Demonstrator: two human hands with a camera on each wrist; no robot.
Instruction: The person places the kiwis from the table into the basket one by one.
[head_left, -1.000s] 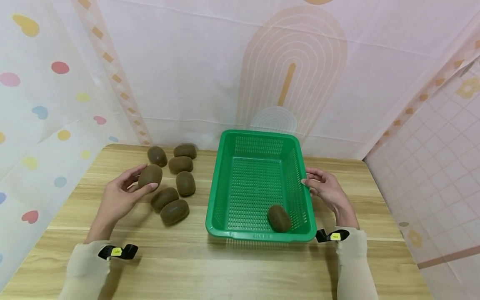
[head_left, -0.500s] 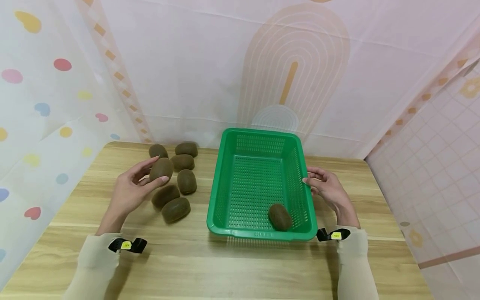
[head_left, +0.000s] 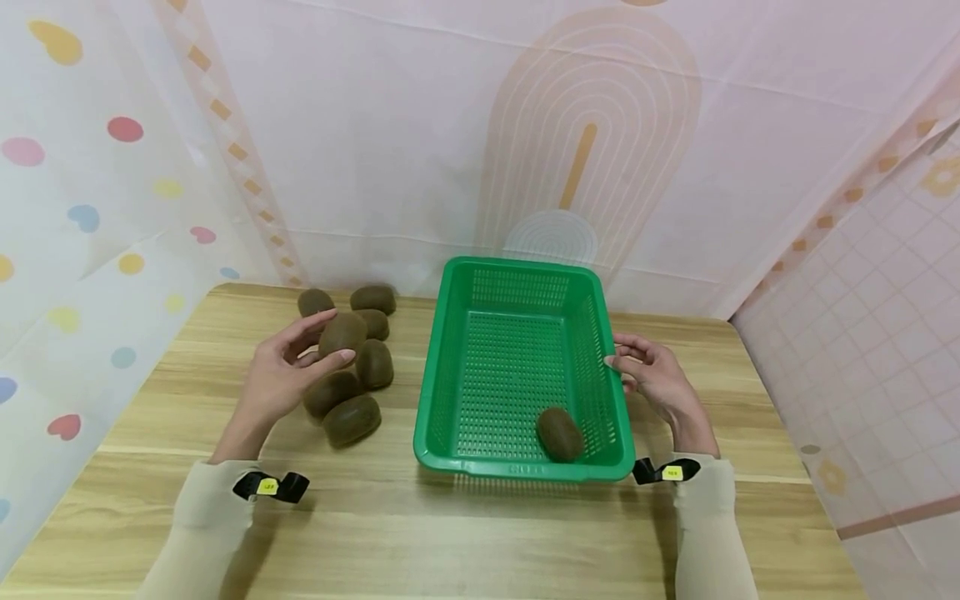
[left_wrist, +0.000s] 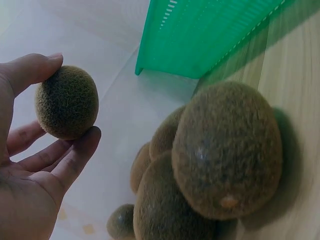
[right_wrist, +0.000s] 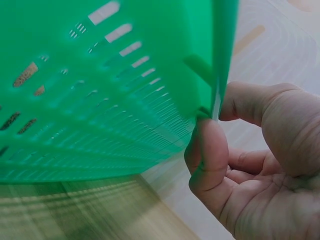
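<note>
My left hand point(head_left: 281, 375) pinches a brown fuzzy kiwi point(head_left: 343, 333) between thumb and fingertips. In the left wrist view the held kiwi point(left_wrist: 67, 102) hangs above the loose ones. Below and around it lie several other kiwis, among them one kiwi point(head_left: 352, 419) at the near end and another kiwi point(head_left: 373, 364) to the right. A green plastic basket point(head_left: 429, 375) stands right of the group, with a single kiwi point(head_left: 560, 434) in its near right corner. My right hand point(head_left: 656, 379) grips the basket's right rim, thumb on one side and curled fingers beneath the edge in the right wrist view.
The wooden table point(head_left: 480, 542) carries everything. A patterned cloth backdrop point(head_left: 390, 167) rises close behind the basket and the far kiwis point(head_left: 372, 298), with similar cloth at both sides. Each wrist has a small black camera mount point(head_left: 272, 486) strapped on.
My left hand has moved to the right with its kiwi, from the group's left side to over its middle. The right hand and basket stay in place.
</note>
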